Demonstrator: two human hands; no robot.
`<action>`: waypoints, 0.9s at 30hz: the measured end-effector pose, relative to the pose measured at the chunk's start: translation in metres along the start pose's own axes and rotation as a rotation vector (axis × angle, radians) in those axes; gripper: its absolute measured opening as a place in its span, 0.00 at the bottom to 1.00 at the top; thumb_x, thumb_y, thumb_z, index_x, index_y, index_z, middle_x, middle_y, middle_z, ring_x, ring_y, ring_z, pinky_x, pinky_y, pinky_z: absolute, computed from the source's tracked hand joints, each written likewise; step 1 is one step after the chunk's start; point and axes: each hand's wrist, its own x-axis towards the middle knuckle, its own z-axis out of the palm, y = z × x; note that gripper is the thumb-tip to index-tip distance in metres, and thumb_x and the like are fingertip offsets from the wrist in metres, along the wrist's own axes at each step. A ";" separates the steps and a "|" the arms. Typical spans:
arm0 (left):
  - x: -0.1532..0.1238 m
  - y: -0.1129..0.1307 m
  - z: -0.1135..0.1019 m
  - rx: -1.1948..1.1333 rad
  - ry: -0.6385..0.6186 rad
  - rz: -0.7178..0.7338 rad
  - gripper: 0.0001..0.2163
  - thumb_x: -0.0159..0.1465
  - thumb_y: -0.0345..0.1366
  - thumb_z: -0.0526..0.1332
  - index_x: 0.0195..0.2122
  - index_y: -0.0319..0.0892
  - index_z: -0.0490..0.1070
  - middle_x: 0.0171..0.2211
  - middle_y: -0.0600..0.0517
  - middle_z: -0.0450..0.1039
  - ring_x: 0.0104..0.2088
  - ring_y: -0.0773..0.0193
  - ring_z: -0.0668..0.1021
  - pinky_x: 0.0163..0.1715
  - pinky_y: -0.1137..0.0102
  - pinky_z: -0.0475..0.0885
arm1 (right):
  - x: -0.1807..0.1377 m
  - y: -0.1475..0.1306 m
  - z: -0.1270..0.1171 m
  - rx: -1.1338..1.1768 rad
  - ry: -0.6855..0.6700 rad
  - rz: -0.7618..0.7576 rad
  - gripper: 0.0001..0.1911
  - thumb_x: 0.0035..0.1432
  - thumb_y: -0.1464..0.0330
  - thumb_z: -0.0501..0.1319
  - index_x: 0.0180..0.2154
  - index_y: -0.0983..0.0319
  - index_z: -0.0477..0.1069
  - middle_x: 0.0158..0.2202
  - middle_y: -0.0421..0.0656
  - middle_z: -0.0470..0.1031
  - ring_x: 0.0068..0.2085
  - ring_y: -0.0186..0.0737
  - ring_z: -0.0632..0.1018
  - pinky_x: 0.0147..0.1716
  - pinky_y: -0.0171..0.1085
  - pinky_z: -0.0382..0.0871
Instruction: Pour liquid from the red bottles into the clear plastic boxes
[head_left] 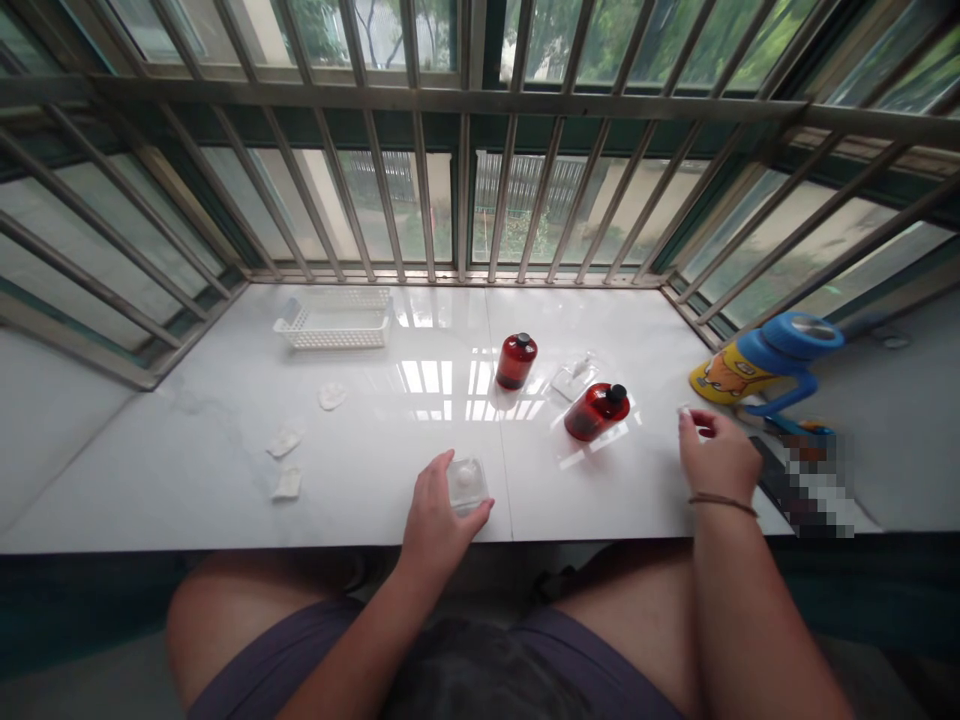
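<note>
Near the front edge of the white sill, my left hand (pixel 439 505) grips a small clear plastic box (pixel 468 484) from its left side, thumb in front and fingers behind. A whitish round shape shows on the box. On the right, my right hand (pixel 718 455) is raised with thumb and index finger pinched together; a tiny pale bit shows at the fingertips, too small to name. Between the hands stands a red bottle with a black cap (pixel 598 411). A second red bottle (pixel 517 362) is farther back, with a clear plastic piece (pixel 574 377) beside them.
A white perforated basket (pixel 334 322) sits at the back left. Crumpled white pieces (pixel 286 484) lie on the left. A blue and yellow bottle with a handle (pixel 765 360) leans at the right, near a dark flat object (pixel 776 480). Metal bars (pixel 465 105) enclose the back and sides.
</note>
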 end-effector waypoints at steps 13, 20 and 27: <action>0.014 -0.011 -0.008 -0.007 -0.093 0.022 0.34 0.56 0.41 0.80 0.61 0.46 0.68 0.56 0.45 0.79 0.57 0.47 0.82 0.59 0.51 0.79 | -0.183 -0.186 -0.005 0.561 -0.435 -0.787 0.17 0.72 0.72 0.60 0.55 0.51 0.80 0.44 0.47 0.79 0.46 0.49 0.77 0.48 0.50 0.77; 0.018 -0.013 -0.013 -0.053 -0.142 0.030 0.35 0.54 0.38 0.81 0.60 0.46 0.69 0.55 0.46 0.79 0.56 0.47 0.82 0.59 0.52 0.79 | -0.162 -0.201 0.009 0.390 -0.420 -0.923 0.18 0.70 0.76 0.60 0.51 0.51 0.82 0.45 0.46 0.79 0.45 0.48 0.74 0.47 0.46 0.73; 0.023 -0.019 -0.018 -0.189 -0.191 -0.061 0.32 0.55 0.40 0.80 0.60 0.47 0.73 0.57 0.47 0.79 0.58 0.49 0.81 0.62 0.53 0.79 | -0.137 -0.217 0.020 0.445 -0.571 -0.838 0.09 0.70 0.71 0.66 0.46 0.53 0.85 0.44 0.43 0.80 0.46 0.44 0.77 0.49 0.40 0.72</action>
